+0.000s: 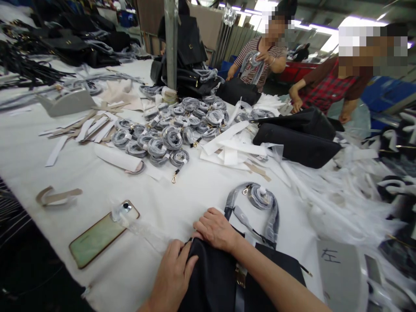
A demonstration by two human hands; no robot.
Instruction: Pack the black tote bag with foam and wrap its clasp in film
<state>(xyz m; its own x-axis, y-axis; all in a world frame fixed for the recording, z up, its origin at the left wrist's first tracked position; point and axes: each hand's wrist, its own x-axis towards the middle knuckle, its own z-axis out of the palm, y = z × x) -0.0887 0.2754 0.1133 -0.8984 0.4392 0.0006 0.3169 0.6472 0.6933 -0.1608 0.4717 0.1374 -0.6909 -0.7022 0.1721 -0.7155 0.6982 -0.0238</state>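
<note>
A black handbag (211, 277) lies at the table's near edge, its lower part cut off by the picture. My left hand (172, 273) is closed on the bag's left edge, thumb on the near side. My right hand (216, 229) reaches across the bag, with fingers curled at its far corner; the fingertips are partly hidden. Beneath my right forearm shows a gold clasp (240, 277). Beyond the bag curves its plastic-wrapped handle (273, 221), with a grey tag (242, 215) inside the loop. A coiled wrapped strap (261, 197) rests by the handle.
A green phone (100, 240) lies left of my hands. Many coiled straps (159, 147) cover the table's middle, near a metal post (171, 47). Tape dispensers (341, 273) stand at right and far left. Two people work across the table, beside black bags (295, 145) and plastic wrap (344, 208).
</note>
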